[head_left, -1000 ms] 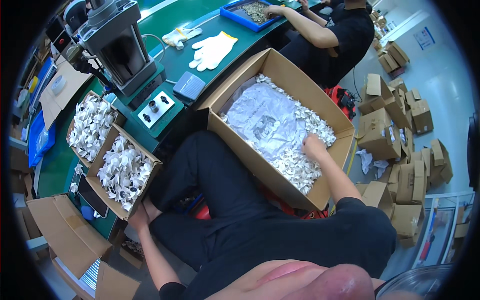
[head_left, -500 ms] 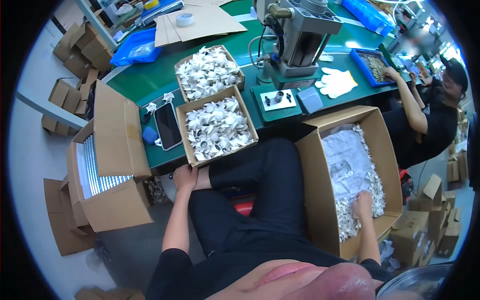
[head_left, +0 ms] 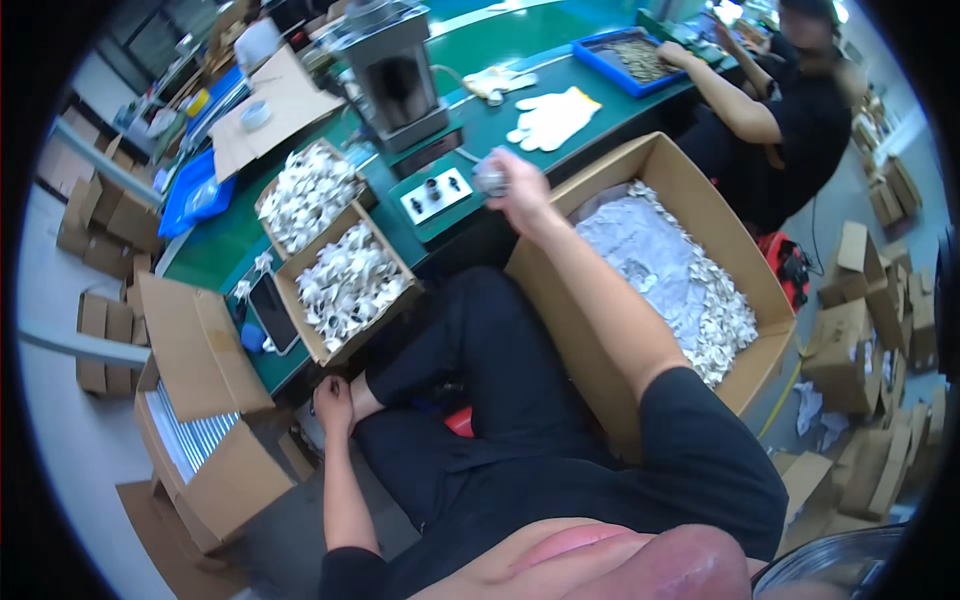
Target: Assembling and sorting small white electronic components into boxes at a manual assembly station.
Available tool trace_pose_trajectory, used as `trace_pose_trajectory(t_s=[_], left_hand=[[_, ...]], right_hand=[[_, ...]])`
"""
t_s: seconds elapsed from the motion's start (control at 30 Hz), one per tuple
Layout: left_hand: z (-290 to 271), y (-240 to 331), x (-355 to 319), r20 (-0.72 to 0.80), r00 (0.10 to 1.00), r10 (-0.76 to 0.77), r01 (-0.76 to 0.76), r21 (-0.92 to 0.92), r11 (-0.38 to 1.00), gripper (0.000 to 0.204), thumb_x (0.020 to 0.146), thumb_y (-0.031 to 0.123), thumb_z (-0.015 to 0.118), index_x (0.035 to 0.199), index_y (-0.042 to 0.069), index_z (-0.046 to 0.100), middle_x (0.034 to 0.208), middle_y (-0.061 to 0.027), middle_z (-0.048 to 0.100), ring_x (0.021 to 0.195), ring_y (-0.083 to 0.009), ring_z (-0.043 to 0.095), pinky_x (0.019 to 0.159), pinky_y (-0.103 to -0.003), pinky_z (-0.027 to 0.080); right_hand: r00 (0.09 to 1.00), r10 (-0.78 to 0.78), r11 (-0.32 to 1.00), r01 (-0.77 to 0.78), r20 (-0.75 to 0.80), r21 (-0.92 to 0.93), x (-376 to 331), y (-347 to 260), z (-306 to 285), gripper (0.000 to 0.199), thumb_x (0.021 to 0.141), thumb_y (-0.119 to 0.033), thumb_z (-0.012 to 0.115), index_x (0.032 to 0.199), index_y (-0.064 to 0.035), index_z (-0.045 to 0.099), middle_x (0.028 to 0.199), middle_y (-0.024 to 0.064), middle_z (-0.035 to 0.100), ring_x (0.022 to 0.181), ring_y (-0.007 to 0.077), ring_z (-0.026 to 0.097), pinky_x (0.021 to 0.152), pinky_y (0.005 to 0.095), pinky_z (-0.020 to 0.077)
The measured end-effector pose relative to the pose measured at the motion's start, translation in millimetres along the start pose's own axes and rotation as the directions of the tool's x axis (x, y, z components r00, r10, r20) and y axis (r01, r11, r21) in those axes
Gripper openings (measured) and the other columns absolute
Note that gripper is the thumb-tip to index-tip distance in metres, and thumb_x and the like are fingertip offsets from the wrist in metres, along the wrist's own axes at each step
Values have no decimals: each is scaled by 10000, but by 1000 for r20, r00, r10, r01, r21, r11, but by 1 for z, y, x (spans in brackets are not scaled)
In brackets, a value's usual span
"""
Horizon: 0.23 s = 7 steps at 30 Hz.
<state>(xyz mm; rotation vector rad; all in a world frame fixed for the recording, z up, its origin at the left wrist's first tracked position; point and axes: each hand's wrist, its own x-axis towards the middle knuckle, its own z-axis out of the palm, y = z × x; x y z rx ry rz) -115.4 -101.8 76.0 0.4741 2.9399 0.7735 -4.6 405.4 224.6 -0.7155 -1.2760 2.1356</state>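
Observation:
My right hand (head_left: 522, 190) is raised over the bench's near edge, its fingers closed around a small grey block (head_left: 490, 174), partly hidden and blurred. Just left of it is the press's fixture plate (head_left: 436, 196), a white plate with dark pegs. Down at my crossed leg, my left hand (head_left: 334, 405) rests by the ankle with curled fingers; whether they hold anything is hidden. Two open cartons of white finned plastic parts, a near carton (head_left: 318, 352) and a far carton (head_left: 268, 222), stand left of the fixture.
A large carton (head_left: 585, 345) with white parts and a plastic bag (head_left: 650, 265) stands at my right. Behind the fixture rises the press (head_left: 400, 90). White gloves (head_left: 553, 118) and a phone (head_left: 272, 312) lie on the bench. A co-worker (head_left: 790, 130) works at a blue tray (head_left: 588, 62).
My right hand has left the parts in the large carton and moved up and forward to the grey block by the fixture. The view has turned to the right; my left hand stays at the ankle.

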Motion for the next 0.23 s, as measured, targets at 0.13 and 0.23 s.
trace_pose_trajectory(t_s=[0.13,0.23], left_hand=[[5,-2,4,62,998,-21,23,-32,999,207,883,237,642,947,59,726,907,-205,689,913,-365,661,800,-435,510],[10,0,14,130,989,-76,75,16,997,230,876,251,651,935,42,727,929,-217,707,922,-349,683,807,-431,516]], right_hand=[[964,129,972,-169,232,163,30,9,32,299,981,-413,595,959,-122,664,811,7,641,804,120,609,623,334,501],[976,-95,989,116,194,-96,42,22,34,357,890,-405,726,1035,-86,657,890,4,645,792,138,603,656,425,512]])
